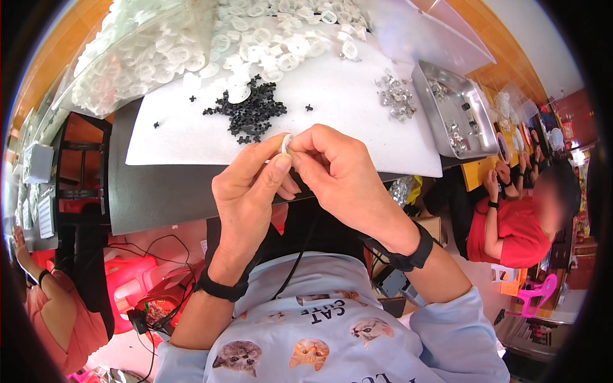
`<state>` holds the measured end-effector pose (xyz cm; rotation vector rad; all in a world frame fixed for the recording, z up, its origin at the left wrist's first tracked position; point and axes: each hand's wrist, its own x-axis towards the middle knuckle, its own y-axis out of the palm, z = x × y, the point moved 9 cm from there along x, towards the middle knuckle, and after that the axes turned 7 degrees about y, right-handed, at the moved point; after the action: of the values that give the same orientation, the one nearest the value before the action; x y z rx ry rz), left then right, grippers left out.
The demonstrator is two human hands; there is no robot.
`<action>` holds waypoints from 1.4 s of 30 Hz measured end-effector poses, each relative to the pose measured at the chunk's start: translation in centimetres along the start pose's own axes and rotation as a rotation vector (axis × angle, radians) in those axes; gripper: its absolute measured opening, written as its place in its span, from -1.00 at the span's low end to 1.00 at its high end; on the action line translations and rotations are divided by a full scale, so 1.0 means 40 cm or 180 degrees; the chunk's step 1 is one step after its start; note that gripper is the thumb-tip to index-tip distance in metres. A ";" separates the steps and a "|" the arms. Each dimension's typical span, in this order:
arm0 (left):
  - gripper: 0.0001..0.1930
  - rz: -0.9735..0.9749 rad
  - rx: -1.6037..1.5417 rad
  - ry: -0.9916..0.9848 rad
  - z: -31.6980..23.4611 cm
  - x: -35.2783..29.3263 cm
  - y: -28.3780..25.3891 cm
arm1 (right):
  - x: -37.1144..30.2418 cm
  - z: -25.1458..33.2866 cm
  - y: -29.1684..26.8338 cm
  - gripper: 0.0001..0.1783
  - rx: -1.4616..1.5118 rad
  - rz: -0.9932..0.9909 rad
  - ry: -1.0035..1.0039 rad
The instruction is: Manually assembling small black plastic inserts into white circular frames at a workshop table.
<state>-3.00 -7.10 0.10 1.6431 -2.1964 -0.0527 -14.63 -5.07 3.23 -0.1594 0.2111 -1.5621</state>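
Note:
Over the near edge of the white sheet, my left hand pinches a small white plastic ring-like part between thumb and fingers. My right hand meets it there, its thumb and forefinger pressed together against the part's right side. Whether the right fingertips hold a further small piece is hidden. Just beyond my hands lies a pile of small black cross-shaped pieces, a few of them scattered apart. Farther right sits a heap of small shiny clear or metallic pieces.
Many white plastic parts spread across the far side, beside a clear bag full of them. A metal tray with small pieces stands at right. Co-workers sit at both sides, one in a red shirt. A pink stool is at lower left.

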 end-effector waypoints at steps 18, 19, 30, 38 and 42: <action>-0.70 -0.0165 -0.0455 -0.0377 0.006 -0.003 -0.006 | 0.146 0.058 -0.088 -0.88 -0.3142 0.0509 -0.0900; -0.70 -0.0165 -0.0459 -0.0383 0.005 -0.004 -0.007 | 0.155 0.058 -0.087 -0.88 -0.3143 0.0511 -0.0893; -0.70 -0.0142 -0.0556 -0.0476 0.010 -0.002 -0.006 | 0.184 0.020 -0.052 -0.95 -0.3515 0.0733 -0.0706; -0.70 -0.0131 -0.0581 -0.0466 0.015 0.000 -0.011 | 0.177 0.019 -0.046 -0.89 -0.3710 0.0602 -0.0568; -0.72 -0.0087 -0.0712 -0.0538 0.008 -0.002 -0.004 | 0.177 0.017 -0.060 -0.89 -0.3415 0.0498 -0.0657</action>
<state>-2.94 -7.12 -0.27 1.5932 -2.1962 -0.4436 -16.81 -12.18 4.20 -1.1039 0.8609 -1.1258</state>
